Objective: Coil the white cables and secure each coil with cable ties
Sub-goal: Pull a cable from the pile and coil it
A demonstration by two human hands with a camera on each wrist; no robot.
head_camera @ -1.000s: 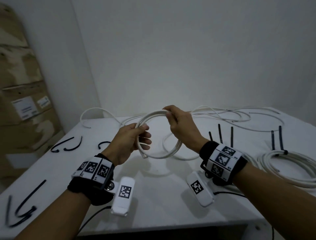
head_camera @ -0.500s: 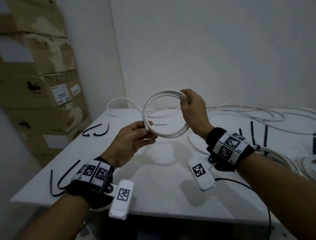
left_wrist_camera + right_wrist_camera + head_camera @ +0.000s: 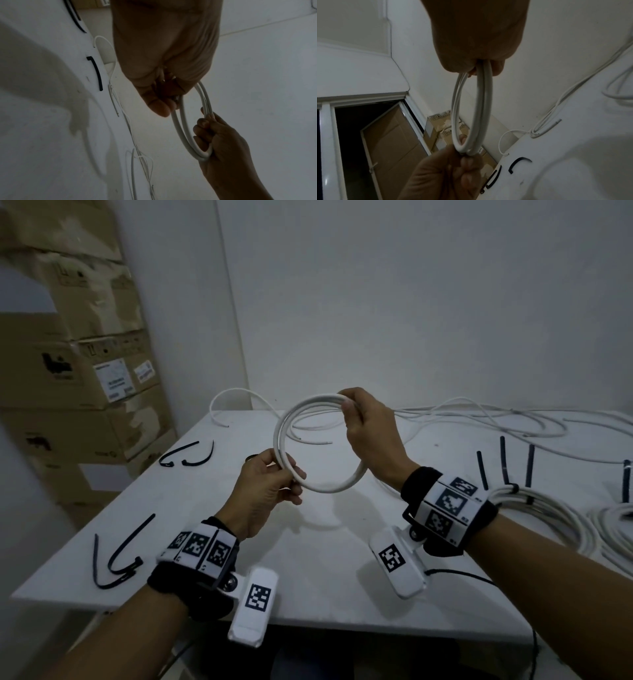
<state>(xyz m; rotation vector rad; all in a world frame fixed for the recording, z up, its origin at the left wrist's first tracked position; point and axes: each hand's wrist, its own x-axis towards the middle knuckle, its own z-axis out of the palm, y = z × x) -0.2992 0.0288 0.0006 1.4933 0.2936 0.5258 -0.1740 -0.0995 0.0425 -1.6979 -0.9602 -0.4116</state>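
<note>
Since a moment earlier the coil point(image 3: 317, 446) got lifted clear of the bench point(image 3: 329, 570), held up between both hands. Left hand point(image 3: 265, 491) fingers pinched its lower-left edge, right hand point(image 3: 368, 433) gripped the top. Looked ready for a cable tie point(image 3: 186, 455), I'd guess.

No legible text is found; white labels point(image 3: 114, 380) on the cardboard boxes point(image 3: 85, 364) left of the desk point(image 3: 308, 577) are too blurred to read; square coded markers point(image 3: 257, 596) are borne by the wrist units.
</note>
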